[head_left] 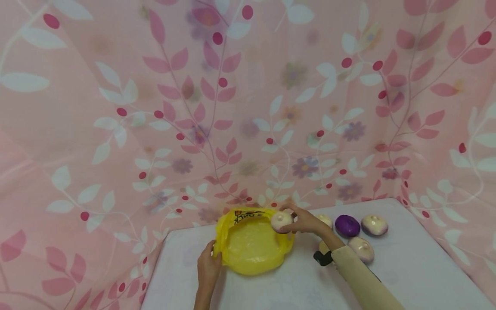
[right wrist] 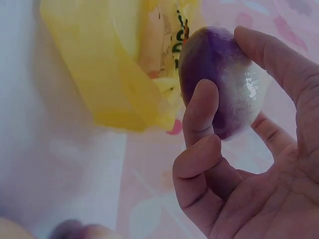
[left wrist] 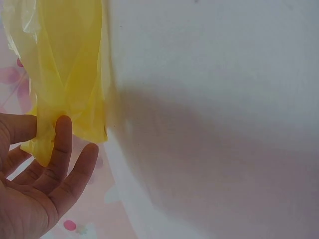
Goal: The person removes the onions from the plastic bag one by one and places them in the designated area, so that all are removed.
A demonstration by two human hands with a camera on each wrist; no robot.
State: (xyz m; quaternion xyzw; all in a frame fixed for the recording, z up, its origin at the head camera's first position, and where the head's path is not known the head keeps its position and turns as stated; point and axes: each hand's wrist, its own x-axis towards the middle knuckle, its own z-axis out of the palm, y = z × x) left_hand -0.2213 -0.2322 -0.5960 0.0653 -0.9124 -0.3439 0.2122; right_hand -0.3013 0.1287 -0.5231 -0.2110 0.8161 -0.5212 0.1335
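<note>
A yellow plastic bag (head_left: 253, 268) with dark printing lies on the white table, its mouth spread wide. My left hand (head_left: 208, 268) pinches the bag's left edge between thumb and fingers; the left wrist view shows the thin yellow film (left wrist: 75, 64) passing between them. In my right hand (head_left: 306, 222) is a glossy purple-and-white turnip (head_left: 280, 220), held over the right side of the bag's mouth. The right wrist view shows the thumb and fingertips around this turnip (right wrist: 227, 82), its purple half toward the bag.
To the right of the bag rest several more turnips, among them a white-topped one (head_left: 374, 224), another (head_left: 362, 249) and an all-purple one (head_left: 347, 226). The right forearm partly hides others. A pink floral cloth (head_left: 248, 129) hangs behind the table (head_left: 410, 258).
</note>
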